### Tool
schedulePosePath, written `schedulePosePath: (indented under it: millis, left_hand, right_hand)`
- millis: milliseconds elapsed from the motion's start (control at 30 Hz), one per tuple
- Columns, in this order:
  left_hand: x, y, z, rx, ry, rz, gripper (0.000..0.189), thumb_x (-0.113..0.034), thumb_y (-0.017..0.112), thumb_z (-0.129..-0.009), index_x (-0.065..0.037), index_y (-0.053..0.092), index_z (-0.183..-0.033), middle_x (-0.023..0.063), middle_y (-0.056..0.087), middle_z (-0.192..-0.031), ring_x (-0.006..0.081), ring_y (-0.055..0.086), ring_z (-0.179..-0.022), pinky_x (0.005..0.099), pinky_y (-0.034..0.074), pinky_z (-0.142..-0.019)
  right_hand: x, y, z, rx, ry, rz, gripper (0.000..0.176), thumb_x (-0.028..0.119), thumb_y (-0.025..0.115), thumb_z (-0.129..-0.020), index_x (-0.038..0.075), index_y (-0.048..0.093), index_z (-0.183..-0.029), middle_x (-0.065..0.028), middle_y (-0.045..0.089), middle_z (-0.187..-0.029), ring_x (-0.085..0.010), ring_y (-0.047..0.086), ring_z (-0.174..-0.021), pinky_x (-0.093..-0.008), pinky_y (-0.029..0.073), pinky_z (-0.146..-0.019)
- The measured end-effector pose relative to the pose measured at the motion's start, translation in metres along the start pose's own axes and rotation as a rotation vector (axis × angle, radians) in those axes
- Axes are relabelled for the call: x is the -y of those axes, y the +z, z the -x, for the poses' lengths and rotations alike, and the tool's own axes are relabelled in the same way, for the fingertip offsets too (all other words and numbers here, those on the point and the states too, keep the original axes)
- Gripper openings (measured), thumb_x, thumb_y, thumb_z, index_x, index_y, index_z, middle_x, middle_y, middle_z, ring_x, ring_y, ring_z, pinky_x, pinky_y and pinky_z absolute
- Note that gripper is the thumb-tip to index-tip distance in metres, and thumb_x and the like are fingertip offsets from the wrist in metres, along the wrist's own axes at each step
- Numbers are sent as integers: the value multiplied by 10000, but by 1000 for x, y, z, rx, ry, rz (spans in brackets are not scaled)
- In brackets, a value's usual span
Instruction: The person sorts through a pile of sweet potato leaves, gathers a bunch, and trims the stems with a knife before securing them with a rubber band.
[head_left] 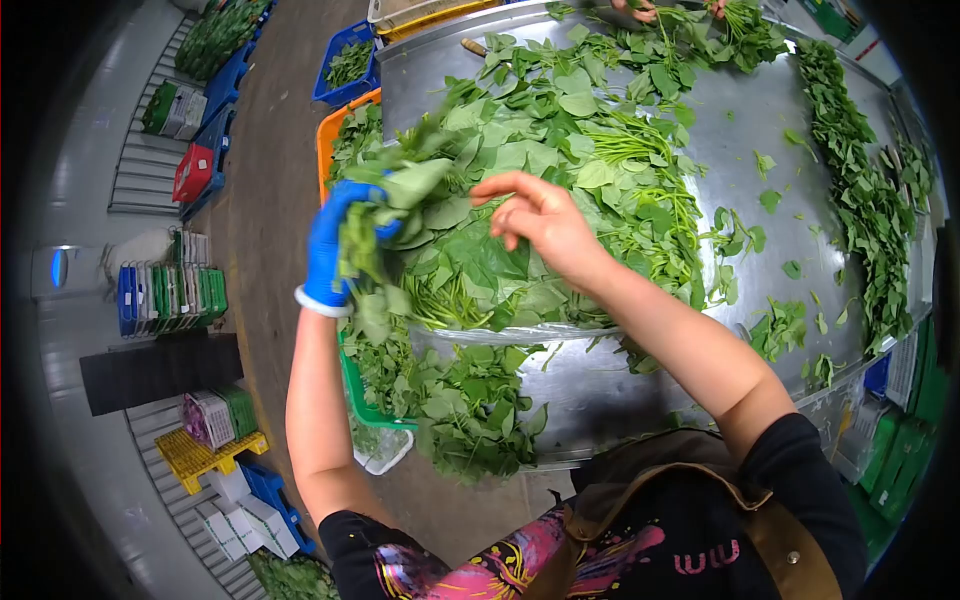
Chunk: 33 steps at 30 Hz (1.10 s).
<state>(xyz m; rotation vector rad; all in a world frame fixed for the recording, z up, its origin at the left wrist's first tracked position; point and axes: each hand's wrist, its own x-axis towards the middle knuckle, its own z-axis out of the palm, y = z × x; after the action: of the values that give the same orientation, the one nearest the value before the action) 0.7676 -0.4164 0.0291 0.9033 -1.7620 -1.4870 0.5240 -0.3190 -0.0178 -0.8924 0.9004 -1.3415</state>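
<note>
My left hand [345, 235], in a blue glove with a white cuff, is closed around a bunch of leafy greens [415, 185]. The upper leaves of that bunch are smeared by motion. Bare and to the right of it, my right hand [530, 215] hovers over the heap with its fingers bent and apart; I see nothing in them. Beneath both hands a large pile of leafy greens [600, 175] covers clear plastic [550, 330] on the metal table [740, 130]. Cut stems show in bundles within the pile.
An orange crate [325, 140] and a green crate [375, 410], both with greens, stand along the table's left side. A blue crate [345, 65] is farther back. A long row of greens [850, 190] lies at right. Another person's hands [640, 10] show at the far edge.
</note>
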Motion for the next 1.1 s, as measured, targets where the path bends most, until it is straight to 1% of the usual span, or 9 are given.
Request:
schedulePosePath:
  millis: [100,133,233,267,433,700,733,867,1100]
  left_hand:
    - [0,-18,4,-117,37,-96,327,55,563,-840,-68,554,-1142,59,552,-1200,170,530,-1104,323,496,-897]
    - [1,-19,3,-147,-19,-75,352,66,562,-838,-65,546,-1165,63,549,-1212,176,528,-1117,327,482,-922]
    - [2,-13,0,-231,276,-479,372,56,557,-852,-53,533,-1207,72,542,-1244,184,511,-1160,328,429,-988]
    - [3,-23,1,-332,255,-483,354,-9,560,-885,-36,518,-1236,77,543,-1251,192,509,-1171,330,391,-1018]
    - [-5,-83,17,-615,251,54,446,-314,492,-976,-33,462,-1320,85,541,-1267,191,539,-1128,353,442,-962]
    - [-60,6,51,-419,191,-78,409,-219,530,-951,-6,468,-1295,82,563,-1208,170,539,-1103,335,426,-965]
    - [-75,39,54,-334,178,55,476,-198,586,-903,1,440,-1310,91,573,-1173,179,547,-1082,331,427,-962]
    - [-104,130,68,-196,94,-35,548,-114,685,-826,-16,441,-1307,72,604,-1101,166,568,-1033,312,443,-942]
    - [-65,236,84,-428,-208,414,465,-4,723,-776,-23,529,-1199,52,590,-1096,125,571,-951,264,489,-816]
  right_hand:
    - [-21,-4,3,91,-43,415,294,1,503,-813,26,592,-1092,-49,649,-948,-87,547,-694,-246,476,-690]
    - [-29,-2,8,184,16,533,277,21,530,-819,41,585,-1089,-75,635,-998,-152,591,-808,-293,493,-762]
    - [-50,14,16,217,-440,912,309,28,573,-793,43,577,-1101,-105,592,-1104,-244,571,-992,-350,484,-861]
    - [-46,17,19,330,-343,932,335,32,595,-776,39,570,-1110,-112,542,-1189,-294,507,-1100,-387,453,-933]
    - [-56,6,38,381,-457,1034,308,21,604,-775,26,579,-1083,-100,567,-1150,-298,524,-1064,-383,458,-907]
    - [51,5,88,14,-728,885,348,-7,635,-741,18,579,-1083,-120,582,-1148,-312,524,-1086,-384,471,-879]
    - [66,3,90,27,-747,860,406,130,680,-772,9,568,-1143,-153,521,-1262,-346,469,-1170,-421,418,-958]
    - [86,11,102,62,-615,964,937,511,745,-681,-37,371,-1342,-223,335,-1417,-394,296,-1317,-477,250,-1088]
    - [37,-15,177,129,-99,716,748,251,728,-681,-24,392,-1290,-242,467,-1288,-389,450,-1205,-409,373,-1014]
